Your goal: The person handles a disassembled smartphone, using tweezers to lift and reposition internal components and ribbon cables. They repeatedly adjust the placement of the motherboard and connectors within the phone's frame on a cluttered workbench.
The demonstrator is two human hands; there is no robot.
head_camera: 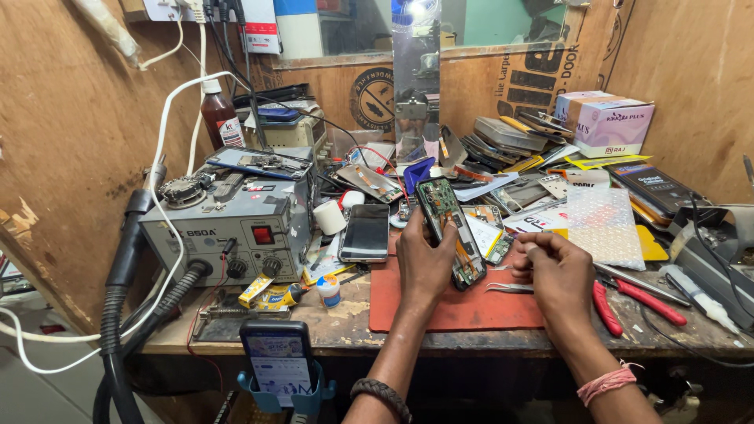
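Left hand (pixel 424 263) grips an opened smartphone (pixel 449 228) upright, circuit board exposed, over the red mat (pixel 463 306) near the desk's (pixel 345 326) front edge, right hand (pixel 554 271) curled shut beside it, empty as far as visible, tweezers (pixel 509 287) just below; inspection step, judging picking up tweezers calls for fine pinch.

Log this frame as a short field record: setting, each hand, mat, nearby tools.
setting: cluttered wooden workbench with phone parts
left hand: left hand holds an opened phone, circuit side showing, tilted up over the mat
right hand: right hand closed in a loose fist, resting on the mat edge; whether its grip holds anything is unclear
mat: red mat under both hands
tools: tweezers on the mat; red-handled pliers to the right
left of mat: grey rework station; dark phone lying flat
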